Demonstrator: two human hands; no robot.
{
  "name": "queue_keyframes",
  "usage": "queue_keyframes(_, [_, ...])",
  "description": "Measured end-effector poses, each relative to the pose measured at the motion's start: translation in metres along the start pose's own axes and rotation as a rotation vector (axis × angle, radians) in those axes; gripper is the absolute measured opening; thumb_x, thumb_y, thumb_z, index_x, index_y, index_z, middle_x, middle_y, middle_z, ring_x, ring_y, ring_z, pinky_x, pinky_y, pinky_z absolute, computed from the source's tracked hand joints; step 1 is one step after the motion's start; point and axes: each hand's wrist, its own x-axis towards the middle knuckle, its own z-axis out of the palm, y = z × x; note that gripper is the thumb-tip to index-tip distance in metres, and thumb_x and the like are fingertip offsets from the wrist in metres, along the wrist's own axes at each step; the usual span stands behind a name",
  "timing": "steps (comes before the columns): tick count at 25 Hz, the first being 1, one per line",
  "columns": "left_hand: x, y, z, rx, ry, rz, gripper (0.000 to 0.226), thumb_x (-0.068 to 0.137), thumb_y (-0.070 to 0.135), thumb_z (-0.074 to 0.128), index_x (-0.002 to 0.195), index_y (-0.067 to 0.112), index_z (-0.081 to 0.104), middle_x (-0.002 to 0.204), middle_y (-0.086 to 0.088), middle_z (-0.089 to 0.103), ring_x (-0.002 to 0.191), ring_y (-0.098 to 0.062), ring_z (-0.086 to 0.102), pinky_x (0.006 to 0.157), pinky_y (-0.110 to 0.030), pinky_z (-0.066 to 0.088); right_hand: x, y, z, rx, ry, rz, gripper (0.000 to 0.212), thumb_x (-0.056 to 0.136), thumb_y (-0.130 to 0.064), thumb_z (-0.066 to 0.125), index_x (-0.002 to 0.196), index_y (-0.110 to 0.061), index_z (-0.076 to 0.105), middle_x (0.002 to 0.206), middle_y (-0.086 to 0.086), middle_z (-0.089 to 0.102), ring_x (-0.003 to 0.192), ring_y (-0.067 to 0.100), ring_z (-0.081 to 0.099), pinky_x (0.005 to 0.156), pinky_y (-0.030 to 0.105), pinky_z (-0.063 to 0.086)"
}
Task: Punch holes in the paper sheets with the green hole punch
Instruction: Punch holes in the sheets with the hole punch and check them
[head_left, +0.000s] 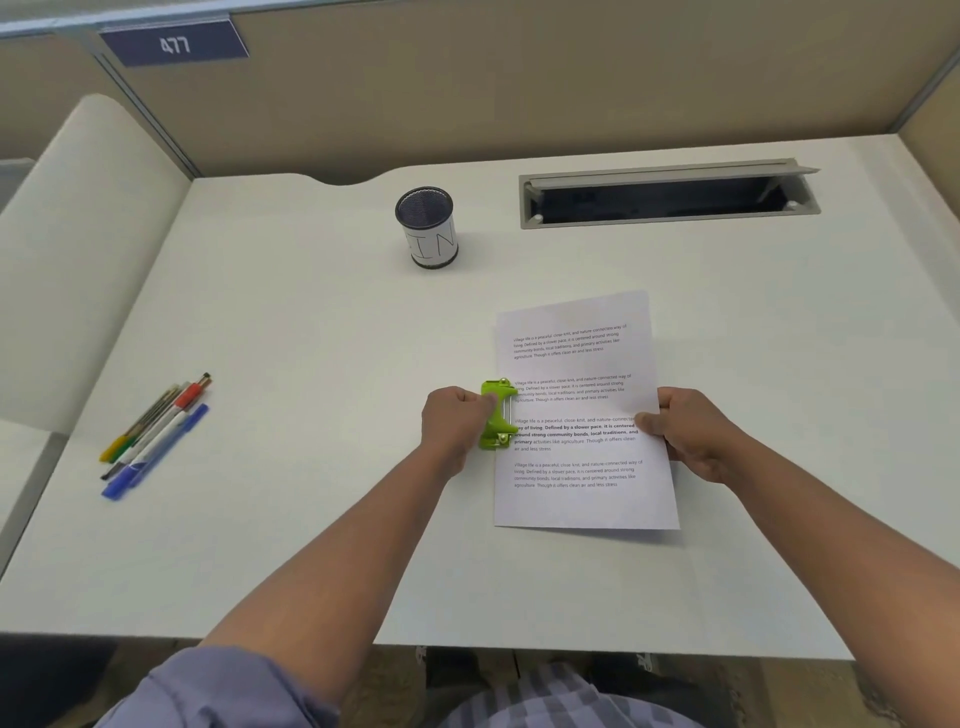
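Note:
Printed paper sheets (582, 364) lie on the white desk (311, 338), right of centre. A small green hole punch (497, 414) sits over the middle of the sheets' left edge. My left hand (454, 423) is closed around the punch from the left. My right hand (691, 434) grips the sheets' right edge, thumb on top of the page and fingers curled beneath or beside it.
A mesh pen cup (427, 227) stands at the back centre. An open cable slot (667, 195) is set in the desk at the back right. Several pens and markers (156, 434) lie at the left. Partition walls (519, 78) enclose the desk.

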Motion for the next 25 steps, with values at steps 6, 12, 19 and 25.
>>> queue_keyframes(6, [0.002,-0.001,-0.002,0.022,-0.005,0.009,0.022,0.082,0.021,0.076,0.070,0.012,0.059,0.068,-0.004,0.057,0.065,-0.022,0.050,0.064,-0.032,0.045,0.003,0.002,0.000,0.001,-0.005,0.010,0.024,0.100,0.002,0.053,0.116,-0.009,0.068,0.111,0.010,0.076,0.099,0.032,0.073,0.089,0.050,0.058])
queue_keyframes(12, [0.005,0.009,-0.008,0.105,-0.073,0.019,0.025,0.076,0.022,0.082,0.077,0.012,0.059,0.074,-0.006,0.062,0.066,-0.023,0.057,0.074,-0.045,0.060,0.005,0.002,-0.001,0.002,-0.011,0.020,0.025,0.100,0.002,0.053,0.119,-0.008,0.067,0.111,0.011,0.076,0.096,0.031,0.074,0.079,0.045,0.060])
queue_keyframes(19, [0.011,0.033,-0.015,0.282,-0.205,-0.021,0.037,0.074,0.014,0.086,0.083,0.014,0.050,0.088,-0.009,0.056,0.075,-0.026,0.056,0.075,-0.040,0.060,0.005,0.003,-0.001,-0.002,-0.013,0.025,0.026,0.100,0.002,0.053,0.121,-0.007,0.067,0.113,0.012,0.075,0.102,0.034,0.072,0.091,0.053,0.057])
queue_keyframes(25, [0.025,0.056,-0.013,0.540,-0.261,-0.123,0.044,0.075,0.018,0.088,0.092,0.009,0.049,0.088,-0.010,0.050,0.075,-0.026,0.049,0.068,-0.035,0.051,0.006,0.001,-0.001,-0.022,-0.012,0.028,0.026,0.100,0.002,0.053,0.120,-0.007,0.067,0.113,0.012,0.075,0.101,0.034,0.073,0.089,0.052,0.058])
